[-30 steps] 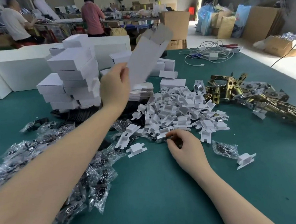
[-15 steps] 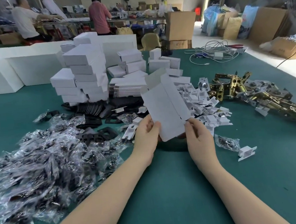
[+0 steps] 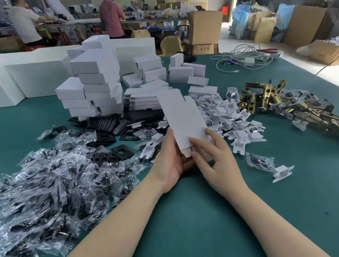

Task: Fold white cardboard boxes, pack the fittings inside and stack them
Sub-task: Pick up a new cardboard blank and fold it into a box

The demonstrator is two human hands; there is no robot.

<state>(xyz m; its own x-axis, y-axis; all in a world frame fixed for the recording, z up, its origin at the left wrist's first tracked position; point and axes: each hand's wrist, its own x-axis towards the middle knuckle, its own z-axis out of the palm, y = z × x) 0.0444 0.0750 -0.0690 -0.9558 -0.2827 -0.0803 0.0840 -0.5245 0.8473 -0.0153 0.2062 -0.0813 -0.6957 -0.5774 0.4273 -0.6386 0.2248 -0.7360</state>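
Observation:
A flat, unfolded white cardboard box blank (image 3: 181, 117) is held upright over the green table. My left hand (image 3: 168, 161) grips its lower left edge from below. My right hand (image 3: 215, 157) pinches the lower right corner, fingers lying on the face of the blank. Behind stands a stack of folded white boxes (image 3: 96, 83), with a pile of flat blanks (image 3: 141, 100) beside it. White plastic fittings (image 3: 225, 118) lie in a heap to the right. Brass latch parts (image 3: 286, 104) lie further right.
Clear bags of black parts (image 3: 46, 192) cover the left of the green table (image 3: 194, 219). Black plates (image 3: 115, 152) lie near the hands. A loose bag (image 3: 259, 160) and one white fitting (image 3: 282, 172) sit right of my right hand. Cables (image 3: 244, 59) lie at the back. Two people work at a far bench.
The left hand brought the blank down from the stack area to in front of me. The right hand left the fittings and took hold of the blank's lower right corner.

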